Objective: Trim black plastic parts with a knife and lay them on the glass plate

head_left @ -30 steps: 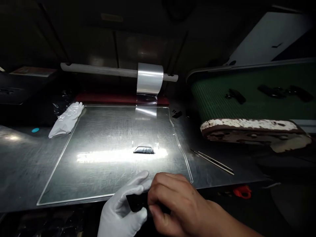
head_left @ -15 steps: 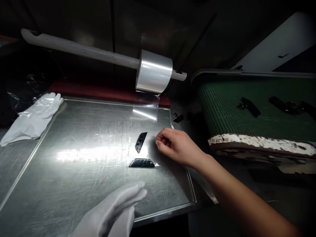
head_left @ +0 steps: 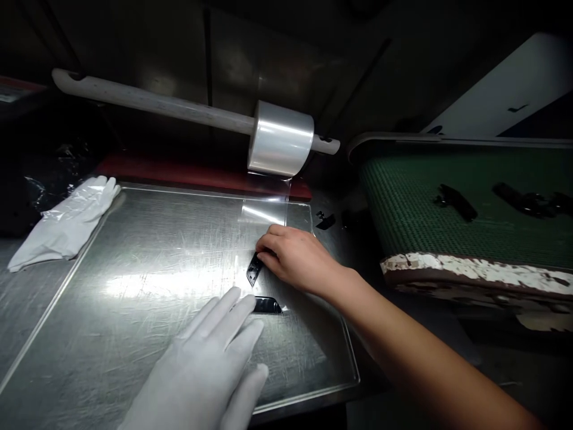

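Two small black plastic parts lie on a clear sheet (head_left: 147, 251) covering the metal table. My bare right hand (head_left: 293, 257) presses its curled fingers onto the upper black part (head_left: 253, 270). My left hand (head_left: 210, 358), in a white glove, lies flat with fingers stretched out, its tips over the left end of the lower black part (head_left: 267, 305). A strip of clear film (head_left: 264, 206) hangs from the roll (head_left: 281, 138) down to the sheet just behind my right hand.
The film roll sits on a long white rod (head_left: 147, 104). A spare white glove (head_left: 67, 221) lies at the sheet's left corner. A green conveyor belt (head_left: 447, 227) with several black parts stands to the right. A small black piece (head_left: 325, 221) lies beside the sheet.
My right hand moved left and down onto the upper black part. My gloved left hand slid forward until its fingertips reached the lower part.
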Action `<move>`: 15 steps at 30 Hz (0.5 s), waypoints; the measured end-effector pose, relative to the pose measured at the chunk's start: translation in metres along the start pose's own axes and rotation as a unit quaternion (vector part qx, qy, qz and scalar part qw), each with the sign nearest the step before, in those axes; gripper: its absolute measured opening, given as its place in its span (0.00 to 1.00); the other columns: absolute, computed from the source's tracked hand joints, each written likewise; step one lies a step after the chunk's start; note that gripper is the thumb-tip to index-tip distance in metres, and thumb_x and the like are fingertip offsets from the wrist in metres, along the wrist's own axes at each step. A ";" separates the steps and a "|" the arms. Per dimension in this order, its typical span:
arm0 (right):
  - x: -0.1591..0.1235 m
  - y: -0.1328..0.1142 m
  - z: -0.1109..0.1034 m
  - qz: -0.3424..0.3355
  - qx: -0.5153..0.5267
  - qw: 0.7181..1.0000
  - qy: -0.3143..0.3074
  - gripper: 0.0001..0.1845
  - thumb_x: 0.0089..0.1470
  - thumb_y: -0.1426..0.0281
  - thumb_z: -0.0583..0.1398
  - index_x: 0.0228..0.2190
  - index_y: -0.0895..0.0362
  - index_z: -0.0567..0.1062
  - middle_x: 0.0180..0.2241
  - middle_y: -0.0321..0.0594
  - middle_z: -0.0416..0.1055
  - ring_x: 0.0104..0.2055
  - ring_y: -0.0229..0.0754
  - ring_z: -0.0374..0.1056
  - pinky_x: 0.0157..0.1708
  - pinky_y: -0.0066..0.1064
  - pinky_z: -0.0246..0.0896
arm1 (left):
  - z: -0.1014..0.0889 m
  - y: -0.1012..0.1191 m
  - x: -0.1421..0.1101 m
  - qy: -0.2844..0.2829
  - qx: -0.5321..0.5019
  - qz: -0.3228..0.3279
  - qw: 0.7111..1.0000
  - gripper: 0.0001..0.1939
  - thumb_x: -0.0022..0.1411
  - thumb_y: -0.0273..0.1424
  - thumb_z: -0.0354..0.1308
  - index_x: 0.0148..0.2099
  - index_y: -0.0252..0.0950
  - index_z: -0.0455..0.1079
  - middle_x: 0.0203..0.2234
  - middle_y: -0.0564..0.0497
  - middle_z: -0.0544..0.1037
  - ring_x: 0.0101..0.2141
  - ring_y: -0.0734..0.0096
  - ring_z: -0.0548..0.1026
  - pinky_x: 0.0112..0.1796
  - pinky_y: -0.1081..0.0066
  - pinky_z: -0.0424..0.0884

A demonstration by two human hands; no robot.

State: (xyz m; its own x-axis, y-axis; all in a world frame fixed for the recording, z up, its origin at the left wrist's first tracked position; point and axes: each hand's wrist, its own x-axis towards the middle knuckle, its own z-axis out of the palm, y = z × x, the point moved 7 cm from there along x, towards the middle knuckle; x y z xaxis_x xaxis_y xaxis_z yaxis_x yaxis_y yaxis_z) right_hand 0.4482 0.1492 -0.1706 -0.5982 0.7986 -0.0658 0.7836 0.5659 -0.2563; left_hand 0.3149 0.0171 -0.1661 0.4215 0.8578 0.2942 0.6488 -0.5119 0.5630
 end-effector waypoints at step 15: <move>0.019 -0.004 0.005 -0.080 -0.004 0.996 -0.038 0.08 0.64 0.73 0.59 0.33 0.57 0.76 0.37 0.43 0.73 0.38 0.45 0.66 0.31 0.33 0.50 | 0.029 -0.011 0.001 -0.071 -0.060 -0.073 0.993 0.18 0.63 0.35 0.62 0.54 0.39 0.79 0.60 0.37 0.77 0.57 0.30 0.75 0.53 0.42 0.77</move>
State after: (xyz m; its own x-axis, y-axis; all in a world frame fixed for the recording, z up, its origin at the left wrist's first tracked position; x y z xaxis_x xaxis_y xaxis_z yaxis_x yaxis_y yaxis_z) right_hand 0.4329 0.1614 -0.1760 -0.7267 0.6800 -0.0972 0.6778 0.6869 -0.2620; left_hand 0.3262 0.0220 -0.1943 0.4197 0.9027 0.0953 0.6330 -0.3663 0.6820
